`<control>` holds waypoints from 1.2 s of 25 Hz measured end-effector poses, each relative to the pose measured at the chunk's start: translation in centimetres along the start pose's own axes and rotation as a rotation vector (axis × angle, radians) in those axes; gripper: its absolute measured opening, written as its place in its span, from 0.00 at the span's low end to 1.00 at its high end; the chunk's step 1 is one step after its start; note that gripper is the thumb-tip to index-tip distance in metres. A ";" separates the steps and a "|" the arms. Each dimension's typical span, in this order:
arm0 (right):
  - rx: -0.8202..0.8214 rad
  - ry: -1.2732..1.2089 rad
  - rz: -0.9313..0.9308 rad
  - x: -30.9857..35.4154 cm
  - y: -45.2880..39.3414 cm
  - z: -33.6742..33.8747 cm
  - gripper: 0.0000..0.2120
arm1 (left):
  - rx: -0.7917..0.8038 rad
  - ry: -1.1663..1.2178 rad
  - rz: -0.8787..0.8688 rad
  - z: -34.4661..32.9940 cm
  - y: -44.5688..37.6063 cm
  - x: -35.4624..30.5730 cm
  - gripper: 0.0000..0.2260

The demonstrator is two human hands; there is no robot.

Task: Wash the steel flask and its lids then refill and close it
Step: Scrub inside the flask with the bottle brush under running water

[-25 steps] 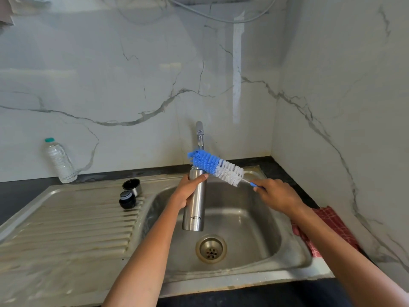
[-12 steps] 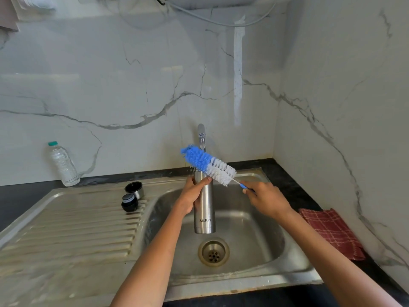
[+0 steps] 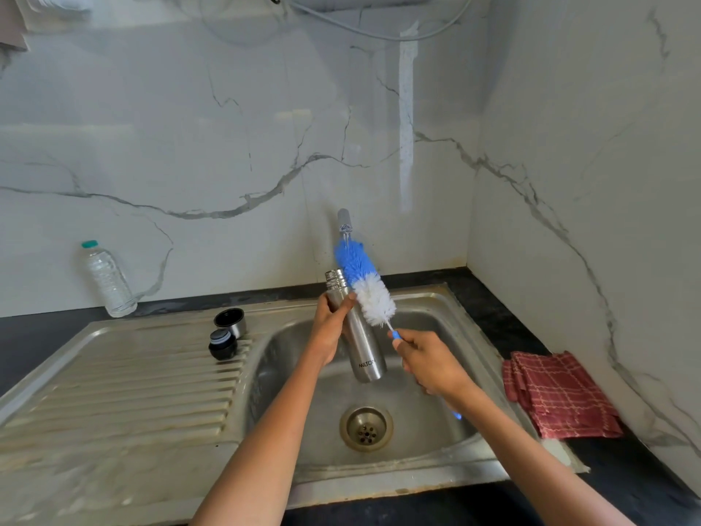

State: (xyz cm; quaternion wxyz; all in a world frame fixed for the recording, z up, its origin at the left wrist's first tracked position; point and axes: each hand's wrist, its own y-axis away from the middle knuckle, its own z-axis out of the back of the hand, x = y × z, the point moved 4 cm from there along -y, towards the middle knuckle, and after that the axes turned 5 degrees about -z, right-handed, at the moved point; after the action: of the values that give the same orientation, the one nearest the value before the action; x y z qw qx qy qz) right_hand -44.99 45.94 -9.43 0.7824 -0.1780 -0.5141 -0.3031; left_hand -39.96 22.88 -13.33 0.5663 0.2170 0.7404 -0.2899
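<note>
Fingers of the left hand (image 3: pixel 330 328) wrap the steel flask (image 3: pixel 356 328), tilted over the sink (image 3: pixel 447 309). The right hand (image 3: pixel 428 364) grips the bottle brush (image 3: pixel 364 282), its blue tip under the tap (image 3: pixel 344 220). Two lids (image 3: pixel 226 331) sit on the left drainboard (image 3: pixel 125 381).

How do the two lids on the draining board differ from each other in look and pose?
The rear lid is a steel-walled cup lying with its dark hollow open toward the camera; the front lid is a black stopper, closed on top, with a pale ring near its top. The rear lid looks a little wider; the front lid looks more compact. Both are round, rest on the draining board close together, and neither hand touches them.
</note>
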 end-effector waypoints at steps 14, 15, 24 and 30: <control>0.162 0.114 -0.022 -0.5 2.6 -0.9 0.13 | -0.168 -0.096 -0.031 2.6 -0.5 -1.1 0.22; 0.142 0.141 -0.018 -0.5 2.6 -0.9 0.14 | -0.193 -0.097 -0.037 2.9 -0.5 -1.2 0.22; 0.047 0.479 0.093 -1.5 1.8 -3.4 0.08 | -0.295 -0.107 -0.012 4.3 0.0 -1.5 0.28; -0.018 0.515 0.099 0.7 -0.4 -2.8 0.16 | -0.228 -0.149 -0.005 2.4 0.7 -2.0 0.29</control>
State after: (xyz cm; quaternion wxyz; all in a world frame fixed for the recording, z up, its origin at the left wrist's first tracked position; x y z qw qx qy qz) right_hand -43.11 43.85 -9.95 0.8997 -0.1269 -0.2858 -0.3044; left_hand -37.29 21.80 -12.03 0.6401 0.1272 0.7250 -0.2203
